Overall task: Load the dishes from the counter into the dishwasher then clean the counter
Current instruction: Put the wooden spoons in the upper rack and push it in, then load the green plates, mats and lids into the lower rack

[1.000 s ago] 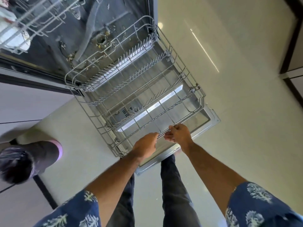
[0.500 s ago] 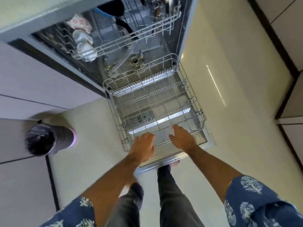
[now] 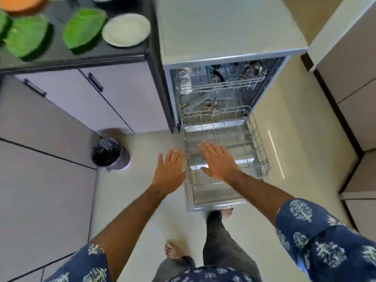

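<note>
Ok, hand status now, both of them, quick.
Left hand: open, fingers straight, holding nothing.
Right hand: open, fingers straight, holding nothing, above the pulled-out lower rack.

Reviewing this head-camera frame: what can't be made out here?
- Orange dish and leftmost green plate: cut by the frame edge.
- Upper rack contents: small, dark, blurred.
- Lower rack near side: partly covered by the right hand.
- Left hand: motion-blurred.
</note>
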Tool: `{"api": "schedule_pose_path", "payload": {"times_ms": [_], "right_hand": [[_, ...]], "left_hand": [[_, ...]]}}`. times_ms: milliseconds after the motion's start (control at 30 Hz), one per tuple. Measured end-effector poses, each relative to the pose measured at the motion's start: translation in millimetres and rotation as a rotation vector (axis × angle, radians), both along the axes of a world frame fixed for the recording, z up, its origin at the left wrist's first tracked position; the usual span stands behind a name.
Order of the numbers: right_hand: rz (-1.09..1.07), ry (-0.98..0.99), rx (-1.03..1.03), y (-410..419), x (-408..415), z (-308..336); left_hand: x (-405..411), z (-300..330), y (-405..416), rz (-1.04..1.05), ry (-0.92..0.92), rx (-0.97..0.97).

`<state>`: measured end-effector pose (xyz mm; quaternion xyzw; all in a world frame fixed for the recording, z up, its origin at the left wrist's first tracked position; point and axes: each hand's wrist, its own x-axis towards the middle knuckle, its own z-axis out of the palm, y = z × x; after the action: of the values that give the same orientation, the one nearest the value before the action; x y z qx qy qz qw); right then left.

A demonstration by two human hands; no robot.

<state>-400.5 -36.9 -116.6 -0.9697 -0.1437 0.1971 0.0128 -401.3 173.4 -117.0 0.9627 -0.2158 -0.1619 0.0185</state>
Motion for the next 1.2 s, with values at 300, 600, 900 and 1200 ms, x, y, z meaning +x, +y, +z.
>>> {"api": "schedule_pose_path", "payload": {"times_ms": [300, 600, 900, 1200], "right_hand": [[0.151, -0.247, 0.083, 163.3, 28.9, 131.1], [0.338, -0.399, 0.207, 299.2, 87.4, 205.0], [0.566, -0.374, 0.286, 443.2, 151.1, 205.2], [0.973, -0.214, 0.405, 637.9, 164.3, 183.2]], "left_hand": [[-14.1, 114.6, 181.4, 0.246, -0.226, -0.043], [8.5, 195.1, 305.8, 0.475, -0.409, -0.078], [17.3, 191.8, 434.2, 0.752, -0.385, -0.025], [-59.1, 163.0, 553.5, 1.203, -0.321, 0.065]]}}
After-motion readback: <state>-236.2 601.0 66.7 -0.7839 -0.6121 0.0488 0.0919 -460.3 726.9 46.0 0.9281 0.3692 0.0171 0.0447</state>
